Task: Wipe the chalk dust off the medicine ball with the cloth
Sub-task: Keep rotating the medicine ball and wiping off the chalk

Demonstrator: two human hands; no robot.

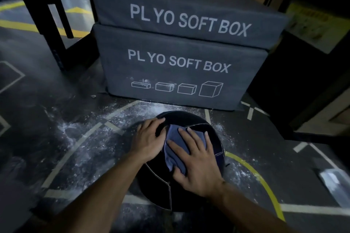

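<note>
**Both hands on the ball, cloth under the right one**

The dark medicine ball [189, 185] sits on the floor [62, 111], in the near middle of the scene, just in front of two stacked grey boxes. It has pale seams running over its surface.

The right hand [197, 162] lies flat on the top of the ball with the fingers spread, and it presses the blue cloth [175, 149] against the ball. The cloth is crumpled; part of it shows beyond the fingertips on the far side and part at the left edge of the palm.

The left hand [149, 140] rests on the upper left side of the ball, fingers straight and close together, touching the ball directly and just beside the cloth.

White chalk dust [79, 136] is scattered on the floor to the left of the ball and also behind it and to the right. Painted lines, white and yellow, cross the floor.

The lower box [180, 73] and the upper box [189, 15] both carry the words "PL YO SOFT BOX". Some white marks are on the front of the lower one. A black metal frame [55, 24] stands at the far left.
</note>
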